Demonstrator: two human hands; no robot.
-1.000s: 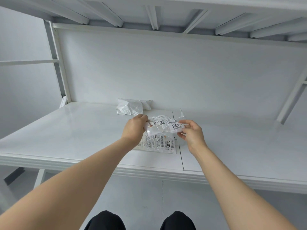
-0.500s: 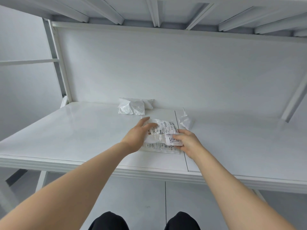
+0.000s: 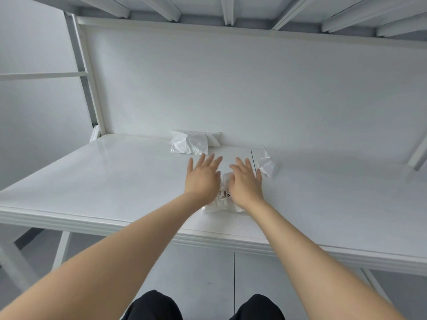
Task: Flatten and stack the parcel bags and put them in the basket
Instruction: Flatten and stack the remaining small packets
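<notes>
Head view, only one available.

Both hands flat, palms down, side by side over the stack (image 3: 220, 206) of bags near the front-middle of the table (image 3: 111, 179).
- Left hand (image 3: 203, 179): fingers (image 3: 209, 160) straight and fanned apart, pointing toward the back. No pinch, nothing gripped.
- Right hand (image 3: 245, 184): fingers (image 3: 249, 165) straight, a little spread, also pointing back. No grip.
- The stack shows in the gap between the two hands and at the near side by the wrists, where its printed labels are partly visible. The rest is covered by the palms.
- The stack sits under the palms and heels of the hands. The fingertips reach past its visible part, toward the back. Can't tell whether bag material runs under the fingertips, or how hard the palms press.

Other bags:
- Back bag (image 3: 189, 145): crumpled, against the back panel (image 3: 231, 88), just beyond the left fingertips and not touching them.
- Right bag (image 3: 267, 166): small, crumpled, one corner sticking up, just right of the table seam (image 3: 253, 158) and close beside the right hand. Contact unclear.

Shelf slats (image 3: 227, 10) overhead. Dark knees (image 3: 152, 306) at the bottom edge.
</notes>
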